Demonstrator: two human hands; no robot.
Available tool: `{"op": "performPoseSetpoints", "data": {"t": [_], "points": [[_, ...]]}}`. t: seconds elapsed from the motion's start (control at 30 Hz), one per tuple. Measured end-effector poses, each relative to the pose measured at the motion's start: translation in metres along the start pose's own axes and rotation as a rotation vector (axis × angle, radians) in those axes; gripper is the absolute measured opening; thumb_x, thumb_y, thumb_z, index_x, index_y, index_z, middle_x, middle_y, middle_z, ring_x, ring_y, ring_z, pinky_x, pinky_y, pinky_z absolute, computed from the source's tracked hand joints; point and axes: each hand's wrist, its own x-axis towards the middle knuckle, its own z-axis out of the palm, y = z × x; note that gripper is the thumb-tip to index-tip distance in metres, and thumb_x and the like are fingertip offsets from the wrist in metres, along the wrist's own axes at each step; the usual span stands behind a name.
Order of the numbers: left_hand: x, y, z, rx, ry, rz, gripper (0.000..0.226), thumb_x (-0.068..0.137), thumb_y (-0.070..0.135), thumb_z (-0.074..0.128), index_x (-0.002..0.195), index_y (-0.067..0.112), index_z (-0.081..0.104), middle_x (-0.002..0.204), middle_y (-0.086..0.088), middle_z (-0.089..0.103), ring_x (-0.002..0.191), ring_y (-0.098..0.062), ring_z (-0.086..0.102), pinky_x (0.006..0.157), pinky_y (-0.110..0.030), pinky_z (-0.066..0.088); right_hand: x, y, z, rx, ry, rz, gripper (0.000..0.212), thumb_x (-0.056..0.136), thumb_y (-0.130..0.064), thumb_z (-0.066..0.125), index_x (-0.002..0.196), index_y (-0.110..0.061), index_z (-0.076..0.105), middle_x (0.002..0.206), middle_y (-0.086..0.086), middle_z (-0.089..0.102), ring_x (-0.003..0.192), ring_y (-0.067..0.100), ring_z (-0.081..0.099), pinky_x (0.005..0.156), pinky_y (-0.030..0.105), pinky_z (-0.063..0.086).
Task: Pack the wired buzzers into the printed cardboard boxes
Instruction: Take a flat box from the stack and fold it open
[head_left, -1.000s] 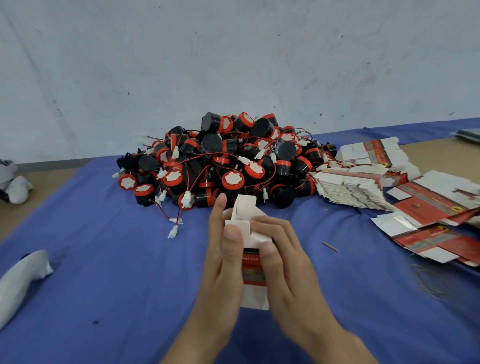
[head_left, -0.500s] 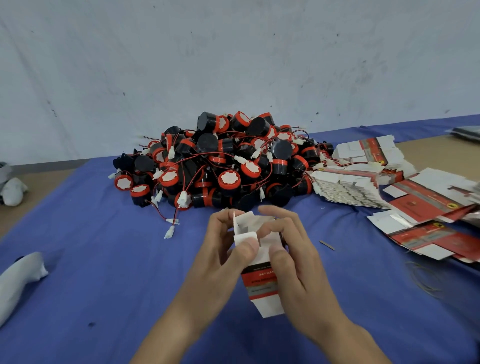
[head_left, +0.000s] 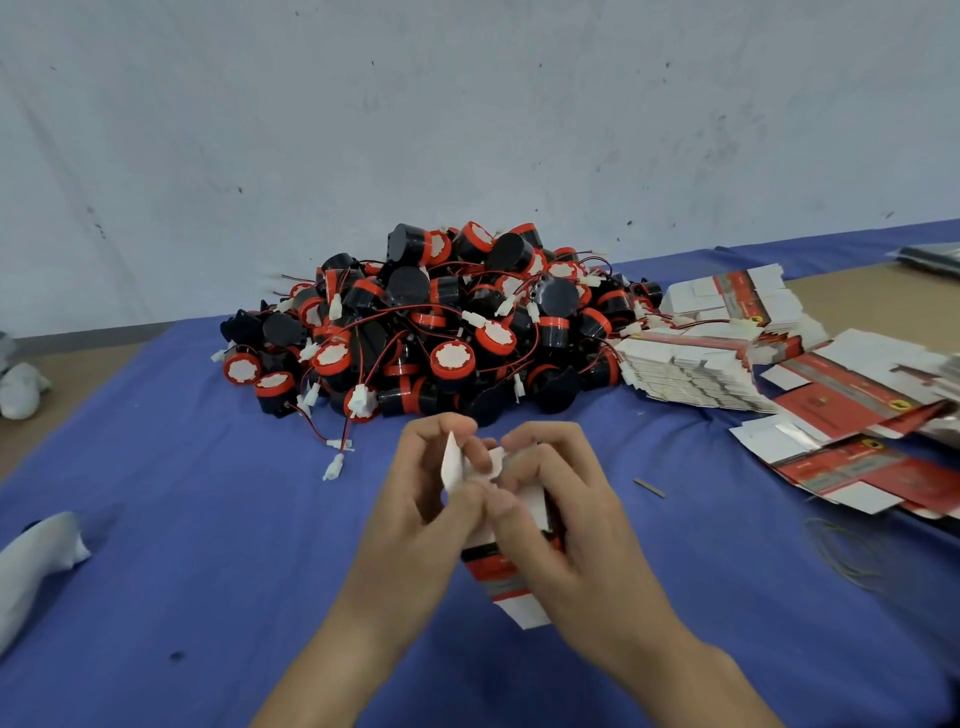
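Grips printed box with right hand, fingers curled round body. Pinches white flap with left hand. Holds box just in front of buzzer pile.

No words or numbers can be read: print on the red-banded box and flat boxes is blurred, yellow emblem unclear

We found the heap of wired buzzers at the back of the bench, just before the wall. To its right, touching it, lay the stacks of flat boxes. Before the heap, our left hand and right hand held one box between them.
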Motion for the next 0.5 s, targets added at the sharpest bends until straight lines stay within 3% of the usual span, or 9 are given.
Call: {"op": "performPoseSetpoints", "data": {"t": [0.03, 0.1, 0.17, 0.23, 0.3, 0.37, 0.43, 0.5], "points": [[-0.002, 0.000, 0.002, 0.053, 0.018, 0.014, 0.028, 0.087, 0.018, 0.052, 0.110, 0.032, 0.057, 0.093, 0.006, 0.061, 0.085, -0.011, 0.065, 0.071, -0.026, 0.056, -0.002, 0.002, 0.000, -0.015, -0.028, 0.004, 0.009, 0.095, -0.047, 0.053, 0.098, -0.039, 0.051, 0.119, -0.020, 0.050, 0.112, 0.017, 0.057, 0.083, 0.029, 0.052], [-0.003, 0.000, 0.007, 0.141, 0.017, 0.031, 0.034, 0.087, 0.020, 0.046, 0.111, 0.043, 0.056, 0.088, 0.011, 0.060, 0.078, -0.005, 0.064, 0.065, -0.025, 0.056, -0.003, 0.003, -0.001, -0.011, -0.063, 0.027, 0.023, 0.090, -0.044, 0.056, 0.110, -0.045, 0.044, 0.116, -0.020, 0.052, 0.104, 0.014, 0.058, 0.078, 0.031, 0.053], [-0.002, -0.001, 0.008, 0.168, 0.000, 0.020, 0.035, 0.089, 0.025, 0.049, 0.115, 0.047, 0.056, 0.092, 0.013, 0.063, 0.082, -0.005, 0.067, 0.067, -0.025, 0.056, -0.002, 0.004, -0.004, -0.042, -0.071, 0.029, 0.029, 0.087, -0.043, 0.053, 0.113, -0.048, 0.042, 0.112, -0.021, 0.053, 0.101, 0.011, 0.058, 0.076, 0.027, 0.052], [0.006, -0.003, 0.007, 0.076, 0.003, -0.059, 0.040, 0.089, 0.033, 0.060, 0.128, 0.042, 0.056, 0.105, 0.010, 0.068, 0.097, -0.009, 0.068, 0.079, -0.030, 0.057, 0.000, 0.006, -0.008, -0.083, -0.048, 0.015, 0.029, 0.086, -0.041, 0.048, 0.112, -0.049, 0.042, 0.110, -0.022, 0.052, 0.101, 0.011, 0.057, 0.075, 0.024, 0.052], [0.014, -0.003, 0.006, -0.168, 0.059, -0.238, 0.051, 0.091, 0.047, 0.062, 0.138, 0.030, 0.057, 0.117, 0.006, 0.069, 0.107, -0.012, 0.067, 0.091, -0.032, 0.054, 0.003, 0.009, -0.013, -0.094, -0.002, 0.050, 0.030, 0.083, -0.041, 0.044, 0.111, -0.048, 0.042, 0.103, -0.019, 0.053, 0.095, 0.010, 0.056, 0.072, 0.019, 0.046], [0.013, 0.000, 0.007, -0.309, 0.034, -0.336, 0.052, 0.085, 0.062, 0.058, 0.126, 0.032, 0.068, 0.123, 0.004, 0.070, 0.107, -0.014, 0.068, 0.085, -0.033, 0.057, 0.004, 0.011, -0.016, -0.096, 0.026, 0.065, 0.029, 0.081, -0.041, 0.042, 0.109, -0.047, 0.042, 0.099, -0.019, 0.052, 0.091, 0.012, 0.056, 0.069, 0.020, 0.044], [0.007, 0.002, 0.010, -0.330, -0.068, -0.398, 0.049, 0.078, 0.061, 0.060, 0.112, 0.030, 0.075, 0.117, -0.003, 0.072, 0.099, -0.021, 0.064, 0.077, -0.032, 0.058, 0.006, 0.011, -0.016, -0.153, 0.033, 0.021, 0.030, 0.080, -0.038, 0.042, 0.109, -0.044, 0.042, 0.104, -0.025, 0.050, 0.096, 0.009, 0.055, 0.074, 0.017, 0.043], [0.005, -0.002, 0.012, -0.354, -0.140, -0.425, 0.047, 0.088, 0.054, 0.056, 0.119, 0.022, 0.071, 0.117, -0.011, 0.071, 0.099, -0.025, 0.066, 0.076, -0.033, 0.058, 0.006, 0.012, -0.014, -0.211, 0.035, -0.030, 0.031, 0.081, -0.036, 0.044, 0.112, -0.042, 0.042, 0.111, -0.032, 0.047, 0.105, 0.005, 0.052, 0.080, 0.011, 0.041]]}}
